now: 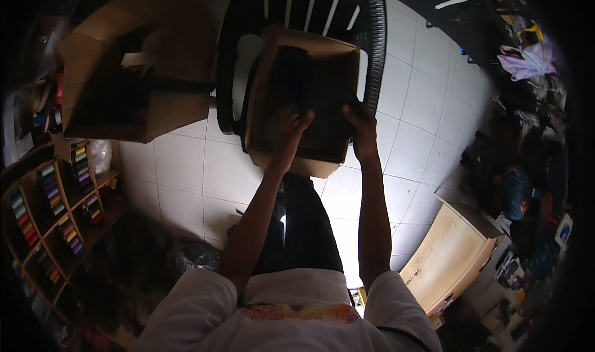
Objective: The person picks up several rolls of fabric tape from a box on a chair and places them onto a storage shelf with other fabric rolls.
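Observation:
A cardboard box [351, 64] with raised flaps sits on the seat of a black plastic chair [375, 48] in front of me. Dark, cloth-like material [325, 92] fills much of its inside, too shadowed to make out clearly. My left hand [290, 127] reaches into the near left part of the box, thumb apart from the partly curled fingers, against the dark material. At the right wall, my right hand [362, 129] grips the edge, its thumb on the inner side and its other fingers mostly hidden.
A larger open cardboard box [180, 113] stands to the left of the chair. Wooden shelves [46, 231] with thread spools line the left side. On the right are a pale wooden cabinet [449, 253] and a heap of cloth [525, 61]. White tiles [412, 107] cover the floor.

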### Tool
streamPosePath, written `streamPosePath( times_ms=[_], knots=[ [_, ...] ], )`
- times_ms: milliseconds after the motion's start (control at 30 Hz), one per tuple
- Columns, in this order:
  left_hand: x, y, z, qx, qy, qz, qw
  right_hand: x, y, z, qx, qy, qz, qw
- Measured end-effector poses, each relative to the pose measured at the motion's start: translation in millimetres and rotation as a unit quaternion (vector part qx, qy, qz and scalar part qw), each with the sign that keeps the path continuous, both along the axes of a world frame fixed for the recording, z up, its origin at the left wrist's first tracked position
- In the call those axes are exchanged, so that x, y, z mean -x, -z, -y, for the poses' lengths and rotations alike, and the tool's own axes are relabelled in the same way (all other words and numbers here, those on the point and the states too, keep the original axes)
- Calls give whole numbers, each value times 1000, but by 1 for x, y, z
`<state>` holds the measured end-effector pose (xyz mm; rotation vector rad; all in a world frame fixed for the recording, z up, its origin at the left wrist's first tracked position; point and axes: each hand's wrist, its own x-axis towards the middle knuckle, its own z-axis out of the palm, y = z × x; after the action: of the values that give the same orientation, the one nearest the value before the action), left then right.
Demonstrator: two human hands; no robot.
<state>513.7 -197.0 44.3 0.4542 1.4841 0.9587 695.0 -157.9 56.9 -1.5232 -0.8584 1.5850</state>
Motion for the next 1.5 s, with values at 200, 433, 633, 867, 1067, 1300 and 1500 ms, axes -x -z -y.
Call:
streamPosePath(
  times_ms=[200, 433, 633, 867, 1067, 1300, 1500],
  knots=[
    [-13, -144, 61, -121, 90, 168, 974, -12, -152, 100, -87, 41, 15, 995],
    [-52, -254, 137, -195, 136, 149, 960, -45, -283, 214, -101, 105, 8, 989],
    [-135, -315, 157, -231, 247, 127, 932, -128, -319, 259, -180, 211, -22, 960],
    [-302, -348, 170, -202, 373, 128, 896, -275, -344, 306, -218, 340, 28, 914],
    [-453, -369, 164, -219, 424, 110, 872, -407, -348, 310, -260, 392, 50, 881],
    [-558, -383, 114, -233, 369, 111, 893, -502, -378, 261, -241, 344, 20, 907],
    [-633, -364, 22, -260, 287, 120, 914, -580, -362, 157, -256, 279, 48, 924]
  ],
)
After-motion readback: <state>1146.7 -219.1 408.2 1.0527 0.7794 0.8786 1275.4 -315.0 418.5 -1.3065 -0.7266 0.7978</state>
